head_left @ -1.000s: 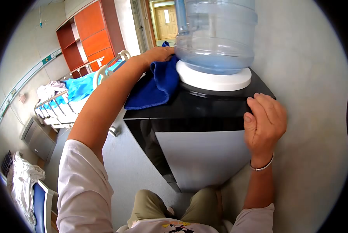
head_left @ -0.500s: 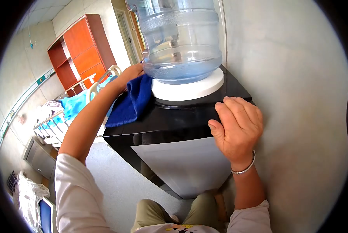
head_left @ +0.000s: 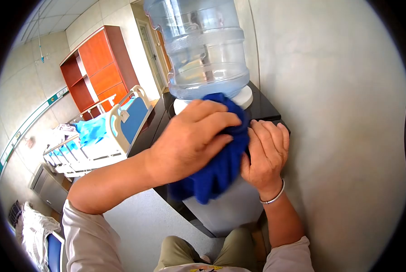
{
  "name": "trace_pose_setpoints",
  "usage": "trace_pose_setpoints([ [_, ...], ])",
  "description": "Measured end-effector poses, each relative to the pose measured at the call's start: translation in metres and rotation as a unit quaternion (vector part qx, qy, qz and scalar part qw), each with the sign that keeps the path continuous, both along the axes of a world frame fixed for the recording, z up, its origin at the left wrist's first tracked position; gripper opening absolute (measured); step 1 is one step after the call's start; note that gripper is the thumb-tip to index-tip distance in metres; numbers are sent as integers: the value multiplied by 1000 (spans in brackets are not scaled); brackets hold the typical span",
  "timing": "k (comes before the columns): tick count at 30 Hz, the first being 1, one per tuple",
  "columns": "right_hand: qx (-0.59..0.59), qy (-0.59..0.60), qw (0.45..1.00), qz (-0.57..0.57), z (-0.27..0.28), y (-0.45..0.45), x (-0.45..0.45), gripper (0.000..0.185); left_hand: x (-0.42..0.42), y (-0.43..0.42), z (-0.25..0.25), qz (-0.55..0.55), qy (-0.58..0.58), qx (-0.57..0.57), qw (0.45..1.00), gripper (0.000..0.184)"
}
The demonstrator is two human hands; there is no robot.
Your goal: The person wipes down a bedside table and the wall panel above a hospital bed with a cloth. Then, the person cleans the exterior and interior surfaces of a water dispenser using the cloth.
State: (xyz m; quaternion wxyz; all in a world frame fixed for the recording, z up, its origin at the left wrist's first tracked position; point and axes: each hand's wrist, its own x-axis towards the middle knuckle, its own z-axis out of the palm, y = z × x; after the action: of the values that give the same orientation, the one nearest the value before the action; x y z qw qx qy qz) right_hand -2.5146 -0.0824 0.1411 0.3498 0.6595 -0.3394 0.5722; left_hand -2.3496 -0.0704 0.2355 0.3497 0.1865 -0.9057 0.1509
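Left hand (head_left: 191, 140) grips the blue cloth (head_left: 221, 170), bunched probably for firmer hold; just beside, right hand (head_left: 267, 154) bends over the water dispenser (head_left: 232, 211), perhaps for support, but whether gripping I cannot tell.

No wording, brand or number can be read. Green labels (head_left: 53, 98) are carried by the wall rail (head_left: 33, 116), but their marks are too small to be made out. On the shirt (head_left: 178, 269), a yellow print (head_left: 206, 269) is cut off by the lower edge.
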Motion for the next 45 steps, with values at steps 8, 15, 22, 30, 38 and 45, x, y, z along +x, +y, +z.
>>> trace_pose_setpoints([
  [8, 40, -76, 992, 94, -24, -14, -7, 26, -79, -57, 26, -16, -85, 6, 996, 23],
  [15, 48, -17, 996, 77, -19, 1, -2, 32, -147, -128, 22, 260, -199, 76, 942, 29],
  [22, 54, -26, 997, 50, -5, 6, -1, 33, -187, -196, 12, 440, -217, 180, 853, 39],
  [30, 10, -20, 999, 23, -7, -5, -2, 31, -179, -202, 11, 448, -297, 177, 824, 28],
  [38, 59, -36, 996, 52, -9, -2, 0, 29, -148, -92, 38, 181, -260, 95, 944, 19],
  [45, 7, 10, 1000, -28, -16, -13, -7, 30, -24, -20, 60, 37, -57, 346, 936, 18],
])
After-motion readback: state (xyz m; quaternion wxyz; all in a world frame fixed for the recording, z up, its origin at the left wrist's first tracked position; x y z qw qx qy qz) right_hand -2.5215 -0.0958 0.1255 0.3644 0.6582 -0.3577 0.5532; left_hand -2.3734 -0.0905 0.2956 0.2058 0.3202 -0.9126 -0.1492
